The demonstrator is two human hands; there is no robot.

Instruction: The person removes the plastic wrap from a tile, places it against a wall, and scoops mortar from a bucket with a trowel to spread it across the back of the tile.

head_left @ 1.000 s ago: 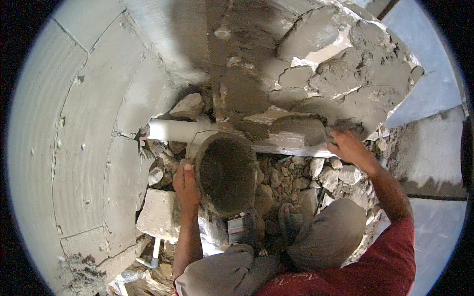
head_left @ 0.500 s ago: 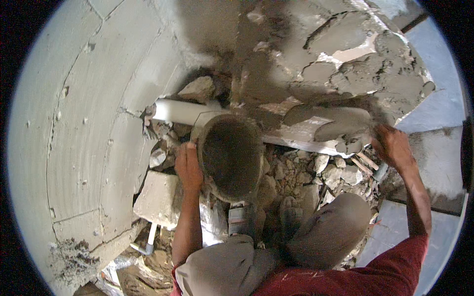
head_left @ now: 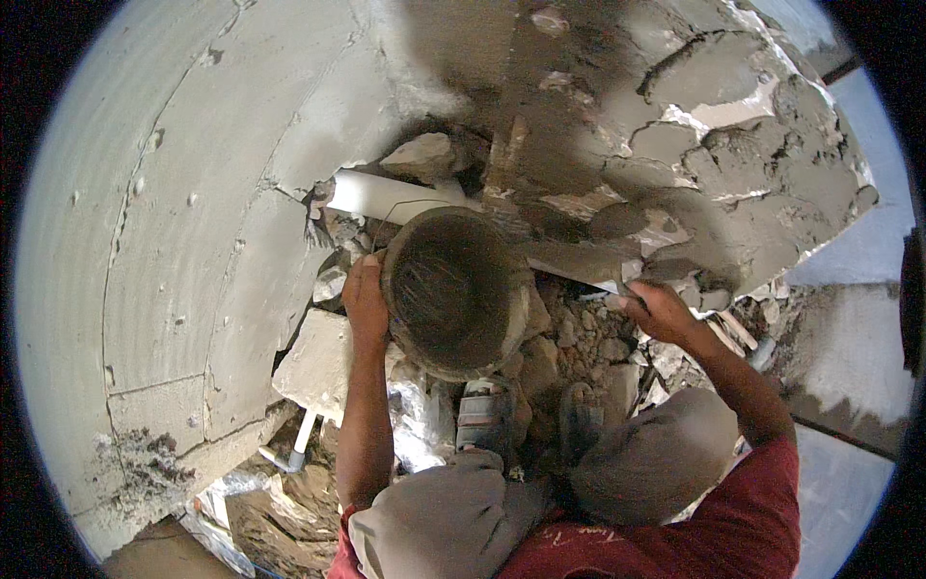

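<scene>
1. Left hand (head_left: 365,301) first: its fingers are curled over the near rim of a round mortar pan (head_left: 453,289), gripping it and holding it tipped up toward the wall.
2. Right hand (head_left: 664,311): fingers closed around the handle of a trowel (head_left: 579,261), whose flat blade stretches away from the knuckles toward the pan, loaded with grey mortar.
3. Just past the trowel's blade, above the right fingers, thick wet mortar (head_left: 733,183) covers a broad patch of the wall, cracked and lumpy, not smoothed.
4. Beyond the left fingers, a white pipe (head_left: 386,198) runs into the broken opening, and it is bare on its left stretch.
5. My read: filling is well under way on the right side, but the gap around the pipe and the rubble (head_left: 588,343) beneath both hands is open, so plenty of packing and levelling remains.
6. Below the left wrist, a loose block (head_left: 313,362) lies among debris.
</scene>
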